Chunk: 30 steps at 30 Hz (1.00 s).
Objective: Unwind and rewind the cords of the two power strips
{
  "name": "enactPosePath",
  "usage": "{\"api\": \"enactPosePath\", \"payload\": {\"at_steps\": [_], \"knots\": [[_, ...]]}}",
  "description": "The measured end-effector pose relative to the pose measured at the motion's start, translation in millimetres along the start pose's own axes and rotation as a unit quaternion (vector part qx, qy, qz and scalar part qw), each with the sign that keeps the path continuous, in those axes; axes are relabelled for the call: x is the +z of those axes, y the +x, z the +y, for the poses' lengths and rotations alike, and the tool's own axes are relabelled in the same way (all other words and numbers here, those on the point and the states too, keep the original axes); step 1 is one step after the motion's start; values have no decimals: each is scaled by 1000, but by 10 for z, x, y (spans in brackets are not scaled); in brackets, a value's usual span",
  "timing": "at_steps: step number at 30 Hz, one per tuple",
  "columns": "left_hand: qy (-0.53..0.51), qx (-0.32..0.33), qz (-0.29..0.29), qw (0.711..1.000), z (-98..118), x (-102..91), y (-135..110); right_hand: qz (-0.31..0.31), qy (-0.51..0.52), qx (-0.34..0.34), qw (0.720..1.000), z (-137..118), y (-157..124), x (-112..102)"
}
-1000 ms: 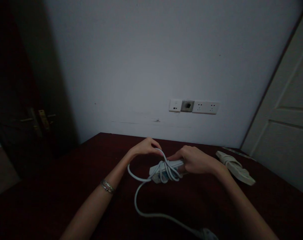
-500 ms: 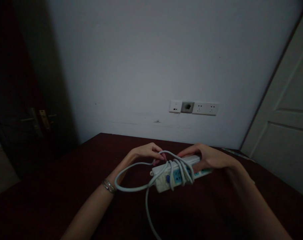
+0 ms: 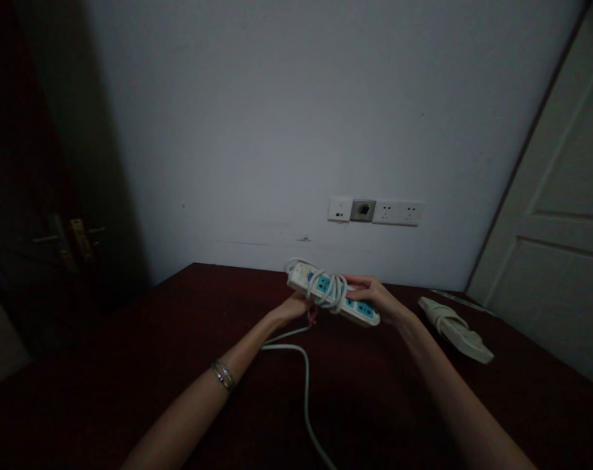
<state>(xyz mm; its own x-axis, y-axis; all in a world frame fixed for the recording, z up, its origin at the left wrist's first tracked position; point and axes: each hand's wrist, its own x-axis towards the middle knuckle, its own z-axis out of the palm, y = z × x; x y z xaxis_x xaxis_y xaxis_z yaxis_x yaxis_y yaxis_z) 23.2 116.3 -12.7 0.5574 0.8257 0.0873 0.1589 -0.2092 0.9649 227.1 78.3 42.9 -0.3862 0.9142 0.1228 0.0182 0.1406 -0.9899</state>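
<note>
A white power strip (image 3: 357, 311) with blue socket faces is held tilted above the dark red tabletop, its left end higher. Several turns of its pale cord (image 3: 331, 292) wrap around the middle. My right hand (image 3: 374, 295) grips the strip near its right end, thumb on the socket side. Below the left part of the strip, my left hand (image 3: 296, 309) is closed on the cord, its fingers partly hidden behind the strip. From there a loose length of cord trails down over the table toward the front edge of the view.
A second pale object wrapped with a band or cord (image 3: 455, 329) lies on the dark red table (image 3: 179, 326) at right. Wall sockets (image 3: 398, 213) sit on the wall behind. Doors stand at left and right (image 3: 565, 261).
The power strip has moved up and tipped, its left end now raised. My left hand has passed below it with the cord, and the wide cord loop has gone. The pale object at right is uncovered.
</note>
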Motion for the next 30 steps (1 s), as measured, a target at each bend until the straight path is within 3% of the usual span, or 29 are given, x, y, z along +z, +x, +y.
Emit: {"api": "enactPosePath", "payload": {"at_steps": [3, 6, 8, 11, 13, 15, 17, 19, 21, 24, 26, 28, 30], "knots": [[30, -6, 0, 1000, -39, 59, 11, 84, 44, 3, 996, 1, 40, 42], [159, -23, 28, 987, 61, 54, -37, 174, 75, 6, 982, 12, 82, 33], [322, -34, 78, 943, 251, 56, -142, 214, 88, 10, 973, 46, 111, -11], [557, -36, 143, 817, 682, 150, -450, 231, 98, 14, 968, 125, 148, -97], [607, 13, 71, 792, 951, 290, -730, 227, 99, 13, 969, 171, 165, -140], [597, 89, -117, 788, 1090, 467, -1015, 222, 98, 8, 970, 198, 175, -163], [600, 110, -277, 743, 1054, 635, -1248, 217, 99, 6, 971, 201, 179, -164], [634, 120, -310, 698, 876, 754, -1402, 213, 101, 10, 972, 184, 175, -149], [648, 161, -314, 675, 645, 803, -1478, 210, 107, 11, 972, 159, 166, -127], [659, 196, -298, 662, 382, 754, -1495, 207, 118, 7, 971, 124, 147, -94], [643, 206, -312, 668, 321, 663, -1479, 206, 121, 5, 971, 106, 137, -83], [592, 196, -350, 699, 349, 532, -1469, 219, 116, 1, 969, 88, 133, -95], [501, 164, -369, 766, 436, 363, -1484, 250, 110, -11, 962, 71, 132, -142]]}}
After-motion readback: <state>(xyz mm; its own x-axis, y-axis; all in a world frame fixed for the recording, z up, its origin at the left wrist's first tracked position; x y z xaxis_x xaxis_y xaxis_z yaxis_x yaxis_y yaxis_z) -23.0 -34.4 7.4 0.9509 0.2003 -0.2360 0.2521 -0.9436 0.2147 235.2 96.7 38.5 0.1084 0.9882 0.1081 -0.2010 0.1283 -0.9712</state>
